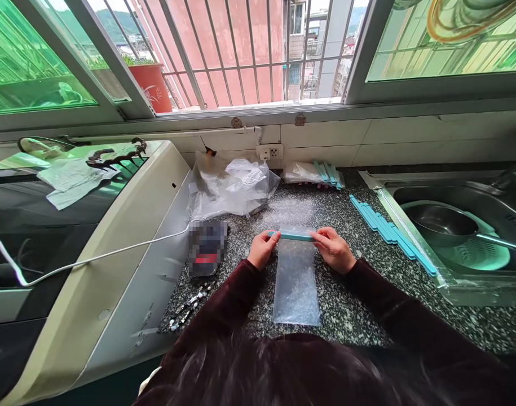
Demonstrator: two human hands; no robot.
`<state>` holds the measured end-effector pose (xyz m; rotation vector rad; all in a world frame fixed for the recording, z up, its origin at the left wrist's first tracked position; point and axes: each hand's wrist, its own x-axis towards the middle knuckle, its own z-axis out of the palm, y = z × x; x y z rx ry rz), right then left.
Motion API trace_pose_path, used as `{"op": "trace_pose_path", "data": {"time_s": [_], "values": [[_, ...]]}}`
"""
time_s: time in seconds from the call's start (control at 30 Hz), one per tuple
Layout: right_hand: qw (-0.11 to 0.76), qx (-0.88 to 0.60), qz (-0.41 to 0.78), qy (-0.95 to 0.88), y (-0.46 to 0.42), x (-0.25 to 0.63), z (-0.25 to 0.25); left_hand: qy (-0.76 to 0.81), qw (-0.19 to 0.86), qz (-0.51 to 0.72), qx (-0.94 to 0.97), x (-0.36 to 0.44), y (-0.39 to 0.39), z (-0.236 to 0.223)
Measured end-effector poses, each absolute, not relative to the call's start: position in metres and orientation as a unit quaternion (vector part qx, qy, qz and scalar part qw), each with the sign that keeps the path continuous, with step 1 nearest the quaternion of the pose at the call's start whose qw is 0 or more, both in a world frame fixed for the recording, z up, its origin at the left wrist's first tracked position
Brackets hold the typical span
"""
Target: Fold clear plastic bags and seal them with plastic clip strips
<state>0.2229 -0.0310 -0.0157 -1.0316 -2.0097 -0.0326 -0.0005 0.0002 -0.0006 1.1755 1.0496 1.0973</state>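
Note:
A teal bag-sealing clip (298,235) lies across the upper part of a clear flat plastic bag (297,287). My left hand (263,249) pinches the clip's left end between thumb and fingers. At the other end, my right hand (334,250) is closed on the clip with thumb and fingertips. Below the clip the bag hangs down flat towards me over the speckled counter; a short strip of it shows above. Whether the clip is fully pressed together cannot be made out.
Several teal clips (388,230) lie in a row beside the sink (452,286) on the right. Clipped plastic bags (306,172) and a crumpled white bag (241,186) sit by the wall. A phone (208,248) with a white cable (114,252) and a beaded string (190,307) are left.

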Motion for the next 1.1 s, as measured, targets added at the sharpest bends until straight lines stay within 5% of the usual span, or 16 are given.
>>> {"op": "trace_pose_path", "data": {"time_s": [0.3, 0.8, 1.1], "values": [[0.369, -0.537, 0.241, -0.719, -0.029, 0.230, -0.011, 0.402, 0.497, 0.444, 0.628, -0.002, -0.001, 0.000], [0.403, -0.481, 0.205, -0.751, -0.029, 0.227, -0.013, 0.404, 0.379, 0.424, 0.717, -0.006, 0.003, -0.005], [0.435, -0.475, 0.135, -0.753, -0.027, 0.234, -0.003, 0.415, 0.475, 0.326, 0.704, -0.002, -0.003, 0.001]]}}
